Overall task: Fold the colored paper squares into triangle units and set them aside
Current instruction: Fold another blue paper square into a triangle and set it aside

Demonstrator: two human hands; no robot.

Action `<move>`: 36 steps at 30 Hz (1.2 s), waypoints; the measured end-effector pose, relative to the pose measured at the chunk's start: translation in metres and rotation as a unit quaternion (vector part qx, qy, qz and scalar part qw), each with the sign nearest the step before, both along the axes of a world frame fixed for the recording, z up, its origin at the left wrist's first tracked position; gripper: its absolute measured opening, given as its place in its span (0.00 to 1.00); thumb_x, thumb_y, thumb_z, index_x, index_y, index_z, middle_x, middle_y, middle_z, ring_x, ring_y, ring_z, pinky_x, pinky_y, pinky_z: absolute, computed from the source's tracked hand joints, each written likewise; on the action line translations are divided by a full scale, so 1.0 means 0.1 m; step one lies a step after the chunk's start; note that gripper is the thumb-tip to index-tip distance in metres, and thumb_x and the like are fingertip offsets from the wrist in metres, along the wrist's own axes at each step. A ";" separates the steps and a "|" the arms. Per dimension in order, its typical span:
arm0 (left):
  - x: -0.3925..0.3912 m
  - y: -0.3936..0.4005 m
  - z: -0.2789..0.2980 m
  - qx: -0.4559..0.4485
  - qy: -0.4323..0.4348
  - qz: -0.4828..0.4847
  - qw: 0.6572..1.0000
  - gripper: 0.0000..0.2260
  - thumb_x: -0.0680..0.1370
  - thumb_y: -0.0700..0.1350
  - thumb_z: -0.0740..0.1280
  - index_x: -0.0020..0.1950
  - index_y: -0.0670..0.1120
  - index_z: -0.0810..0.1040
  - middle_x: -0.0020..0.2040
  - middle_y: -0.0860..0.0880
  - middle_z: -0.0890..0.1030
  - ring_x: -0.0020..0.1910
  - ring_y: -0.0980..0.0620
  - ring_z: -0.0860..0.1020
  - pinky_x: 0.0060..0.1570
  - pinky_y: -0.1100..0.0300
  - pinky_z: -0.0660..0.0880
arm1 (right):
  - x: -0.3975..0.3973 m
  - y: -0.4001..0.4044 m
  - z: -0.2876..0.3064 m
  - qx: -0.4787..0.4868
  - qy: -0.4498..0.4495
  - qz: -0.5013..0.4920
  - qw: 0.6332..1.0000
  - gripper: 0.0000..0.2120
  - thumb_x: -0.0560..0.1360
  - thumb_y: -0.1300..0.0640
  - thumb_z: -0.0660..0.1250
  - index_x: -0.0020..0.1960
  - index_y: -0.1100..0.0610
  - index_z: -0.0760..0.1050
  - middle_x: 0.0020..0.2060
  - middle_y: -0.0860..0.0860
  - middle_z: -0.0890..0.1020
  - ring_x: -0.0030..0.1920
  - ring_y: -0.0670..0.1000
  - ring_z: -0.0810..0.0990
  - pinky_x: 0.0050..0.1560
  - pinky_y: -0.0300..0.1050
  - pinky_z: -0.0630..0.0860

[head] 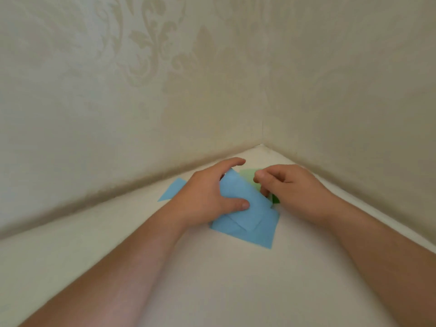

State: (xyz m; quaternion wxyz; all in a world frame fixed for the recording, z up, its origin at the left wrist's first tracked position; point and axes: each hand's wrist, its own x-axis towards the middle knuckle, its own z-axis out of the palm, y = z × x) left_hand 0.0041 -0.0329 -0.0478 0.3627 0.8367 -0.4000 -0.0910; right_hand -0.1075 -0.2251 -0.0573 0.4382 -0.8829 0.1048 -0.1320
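1. The left hand [207, 197] grips a folded blue paper [243, 199] at the centre of the frame, thumb pressed on its near face and fingers curled over its far top edge.
2. The right hand [295, 190], just right of centre, has its fingers curled inward with the tips close together beside the blue paper's right edge; whether they pinch anything cannot be told.
3. Under the folded piece lies a flat blue sheet [262, 234], its corner reaching toward the lower right of the pile.
4. A pale green sheet [247, 174] shows between the two hands, above the blue paper.
5. A small dark green piece [275, 198] peeks out under the right hand's fingers.
6. Another blue sheet [171, 191] sticks out left of the left hand.
7. All the paper lies on a white surface [212, 279] in the corner where two patterned cream walls [118, 90] meet, in the frame's middle right.
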 end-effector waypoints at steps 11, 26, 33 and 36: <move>-0.10 0.09 0.14 -0.295 0.279 -0.017 0.914 0.23 0.74 0.45 0.74 0.69 0.54 0.77 0.53 0.53 0.84 0.47 0.52 0.80 0.43 0.56 0.75 | -0.05 0.11 0.14 0.328 -0.080 0.061 0.939 0.13 0.69 0.60 0.77 0.54 0.56 0.85 0.49 0.61 0.85 0.46 0.59 0.74 0.46 0.52 0.69; -0.15 0.11 0.13 -0.318 0.340 -0.043 0.884 0.09 0.69 0.37 0.72 0.40 0.52 0.86 0.50 0.51 0.86 0.48 0.52 0.81 0.48 0.61 0.77 | -0.15 0.15 0.18 0.407 -0.052 0.165 0.897 0.26 0.64 0.37 0.81 0.51 0.53 0.80 0.53 0.47 0.82 0.53 0.47 0.79 0.53 0.48 0.69; -0.16 0.13 0.15 -0.318 0.375 -0.079 0.867 0.07 0.73 0.38 0.71 0.47 0.48 0.85 0.40 0.48 0.81 0.38 0.52 0.77 0.45 0.59 0.76 | -0.15 0.19 0.22 0.445 -0.052 0.099 0.888 0.24 0.73 0.44 0.74 0.58 0.62 0.78 0.59 0.55 0.83 0.56 0.55 0.79 0.58 0.52 0.72; -0.15 0.13 0.15 -0.321 0.385 -0.091 0.860 0.07 0.74 0.38 0.70 0.48 0.47 0.85 0.42 0.48 0.81 0.37 0.52 0.75 0.45 0.58 0.75 | -0.15 0.17 0.23 0.470 -0.056 0.074 0.878 0.06 0.74 0.52 0.73 0.48 0.54 0.79 0.56 0.55 0.83 0.55 0.58 0.79 0.60 0.56 0.70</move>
